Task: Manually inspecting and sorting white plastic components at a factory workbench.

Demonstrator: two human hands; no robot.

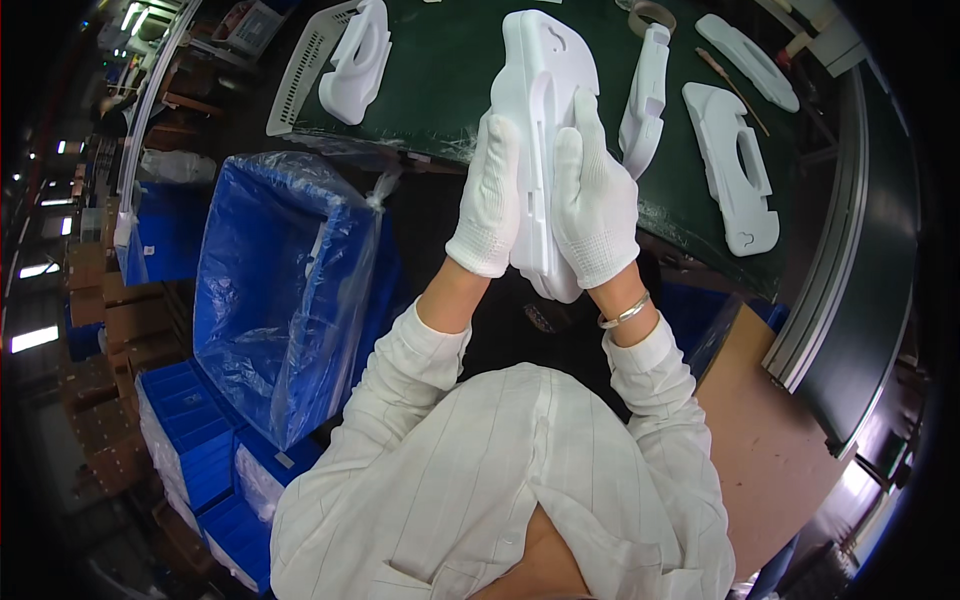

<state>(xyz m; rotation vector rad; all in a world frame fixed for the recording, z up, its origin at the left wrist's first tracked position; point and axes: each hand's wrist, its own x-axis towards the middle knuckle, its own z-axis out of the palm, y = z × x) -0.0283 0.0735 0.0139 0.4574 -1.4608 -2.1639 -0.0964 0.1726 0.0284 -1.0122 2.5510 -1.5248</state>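
Both my hands wear white knitted gloves. My left hand (488,200) presses along the left side of a long white plastic housing (540,130), its fingers stretched upward and close together. On the other side, my right hand (598,205) grips the same housing, with the thumb and fingers lying along it. The piece is held lengthwise between my palms, over the near edge of the green table (440,80). A narrow slot and a seam run down its middle. Just right of my right hand, another white plastic part (645,105) stands on edge on the table.
More white parts lie at right (735,170), far right (748,62) and left (357,65), beside a white basket (300,80). A tape roll (652,14) and thin brown stick (733,88) are there. A bag-lined blue bin (280,290) stands left; cardboard (770,440) lies right.
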